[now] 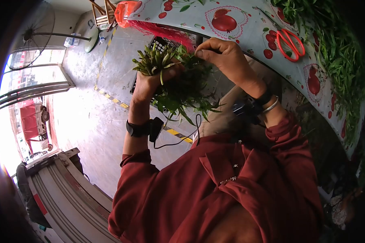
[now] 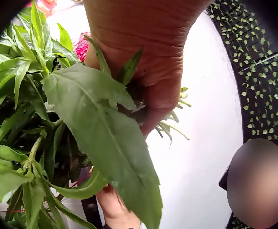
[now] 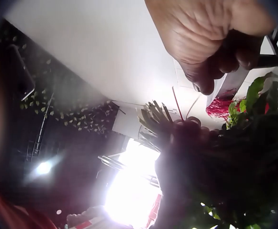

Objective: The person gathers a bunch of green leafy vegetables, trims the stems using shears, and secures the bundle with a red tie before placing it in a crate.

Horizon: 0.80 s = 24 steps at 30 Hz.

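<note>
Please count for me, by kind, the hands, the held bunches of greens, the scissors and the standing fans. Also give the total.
Hands: 2 (left hand, right hand)
Held bunch of greens: 1
Scissors: 1
Standing fan: 1
Total: 5

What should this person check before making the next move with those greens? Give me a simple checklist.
1. Left hand has a grip on the leafy bunch: ok, fingers curled around the stems.
2. Stem ends visible: ok, they stick out past the left hand.
3. Stem ends level: not ok, they poke out unevenly.
4. Right hand holding something: cannot tell; its fingertips are drawn together, but nothing shows clearly between them.
5. Scissors away from both hands: ok, they lie on the patterned tablecloth.
6. Bunch tied: cannot tell; hand and leaves hide much of it.
</note>
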{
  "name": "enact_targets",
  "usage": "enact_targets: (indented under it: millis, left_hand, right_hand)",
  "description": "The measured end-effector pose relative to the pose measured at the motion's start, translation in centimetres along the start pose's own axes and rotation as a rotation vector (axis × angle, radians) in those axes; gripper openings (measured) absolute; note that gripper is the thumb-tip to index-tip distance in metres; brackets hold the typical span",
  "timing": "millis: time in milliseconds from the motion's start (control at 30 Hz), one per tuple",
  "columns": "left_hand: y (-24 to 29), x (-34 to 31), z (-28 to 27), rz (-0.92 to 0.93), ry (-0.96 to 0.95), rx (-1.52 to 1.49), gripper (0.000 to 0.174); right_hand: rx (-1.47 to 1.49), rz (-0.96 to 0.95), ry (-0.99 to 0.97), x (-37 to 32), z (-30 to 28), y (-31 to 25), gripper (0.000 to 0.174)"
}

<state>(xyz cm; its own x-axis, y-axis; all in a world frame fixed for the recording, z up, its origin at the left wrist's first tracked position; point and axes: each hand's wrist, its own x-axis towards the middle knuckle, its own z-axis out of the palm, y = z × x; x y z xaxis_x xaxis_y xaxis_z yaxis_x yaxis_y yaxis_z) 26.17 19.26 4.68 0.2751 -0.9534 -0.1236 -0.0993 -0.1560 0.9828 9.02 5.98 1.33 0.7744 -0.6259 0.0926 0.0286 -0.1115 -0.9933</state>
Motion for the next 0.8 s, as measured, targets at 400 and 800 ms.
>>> enact_targets:
  millis: [400, 800]
  left_hand:
    - [-0.7, 0.6, -0.1, 0.038, 0.077, -0.188, 0.016]
    - [-1.7, 0.8, -0.3, 0.078, 0.185, -0.169, 0.017]
  right_hand:
    - [-0.016, -0.001, -0.043, -1.8, 0.9, 1.5, 0.018]
    - [-0.233, -0.104, -0.112, -2.8, 4.4, 1.4, 0.016]
